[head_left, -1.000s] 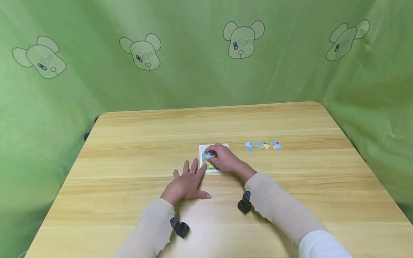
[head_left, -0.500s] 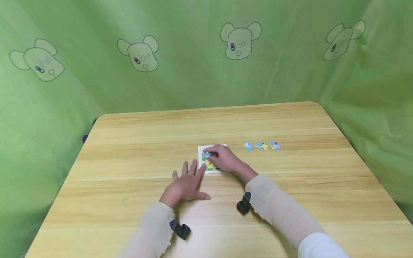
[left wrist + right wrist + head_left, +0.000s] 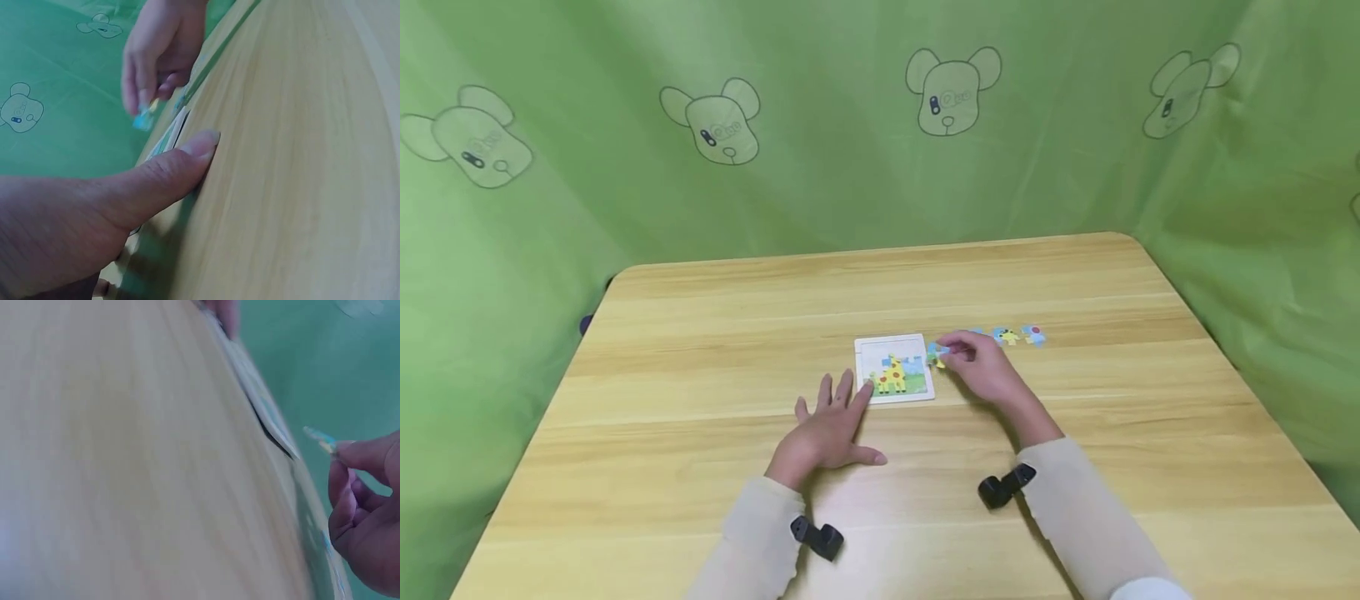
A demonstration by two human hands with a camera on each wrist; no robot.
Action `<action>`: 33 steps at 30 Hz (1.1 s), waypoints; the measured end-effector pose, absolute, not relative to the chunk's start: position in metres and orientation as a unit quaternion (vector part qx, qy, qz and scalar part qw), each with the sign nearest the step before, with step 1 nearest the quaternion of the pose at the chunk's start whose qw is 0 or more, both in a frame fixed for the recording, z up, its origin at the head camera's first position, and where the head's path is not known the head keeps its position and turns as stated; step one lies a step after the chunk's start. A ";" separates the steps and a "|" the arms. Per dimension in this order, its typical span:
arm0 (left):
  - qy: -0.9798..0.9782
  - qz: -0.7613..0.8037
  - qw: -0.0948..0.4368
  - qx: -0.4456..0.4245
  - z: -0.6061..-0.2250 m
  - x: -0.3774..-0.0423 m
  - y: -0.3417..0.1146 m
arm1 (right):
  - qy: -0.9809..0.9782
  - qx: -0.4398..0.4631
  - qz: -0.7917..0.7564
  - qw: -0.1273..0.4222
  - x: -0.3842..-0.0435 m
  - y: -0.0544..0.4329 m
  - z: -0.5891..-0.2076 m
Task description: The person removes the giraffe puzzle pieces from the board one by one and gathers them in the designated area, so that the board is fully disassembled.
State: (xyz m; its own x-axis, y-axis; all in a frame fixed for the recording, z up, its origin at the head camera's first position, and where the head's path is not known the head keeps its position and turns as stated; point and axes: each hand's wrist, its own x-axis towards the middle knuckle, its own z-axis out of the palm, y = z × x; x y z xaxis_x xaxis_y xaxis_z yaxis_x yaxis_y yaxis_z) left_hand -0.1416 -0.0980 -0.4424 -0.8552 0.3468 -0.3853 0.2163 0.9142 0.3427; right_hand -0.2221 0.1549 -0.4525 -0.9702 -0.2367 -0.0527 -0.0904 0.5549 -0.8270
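My left hand (image 3: pixel 827 433) lies with fingers spread on the table, the index fingertip at the lower left corner of a white-framed jigsaw puzzle tray (image 3: pixel 906 400). Giraffe picture pieces (image 3: pixel 892 379) fill the tray's lower part; its upper part shows a pale bare base. Just right of the tray, my right hand (image 3: pixel 985 367) pinches a blue, green and yellow puzzle piece (image 3: pixel 936 354) between thumb and fingers. In the right wrist view this puzzle piece (image 3: pixel 321 439) is held up off the table, its lower end covered by the fingertips.
Beyond the right hand lie loose puzzle pieces: a yellow and blue piece (image 3: pixel 1006 336), a blue piece with a red spot (image 3: pixel 1033 335), and a blue piece (image 3: pixel 976 332) partly hidden by the hand. The wooden table (image 3: pixel 700 333) backs onto a green curtain (image 3: pixel 835 192).
My right hand has moved right, off the tray, with a puzzle piece pinched in it, uncovering the giraffe picture. The left hand has stayed at the tray's corner.
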 end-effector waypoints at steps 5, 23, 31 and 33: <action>0.954 0.147 0.217 0.149 -0.444 -0.141 -0.099 | 0.903 -0.082 -0.417 0.066 -0.214 0.180 -0.452; 0.954 0.152 0.213 0.148 -0.445 -0.138 -0.101 | 0.924 -0.064 -0.377 -0.001 -0.206 0.194 -0.459; 0.952 0.157 0.218 0.148 -0.445 -0.139 -0.100 | 0.921 -0.049 -0.387 -0.015 -0.209 0.195 -0.464; 0.951 0.158 0.219 0.148 -0.445 -0.140 -0.099 | 0.920 -0.043 -0.389 -0.020 -0.210 0.196 -0.465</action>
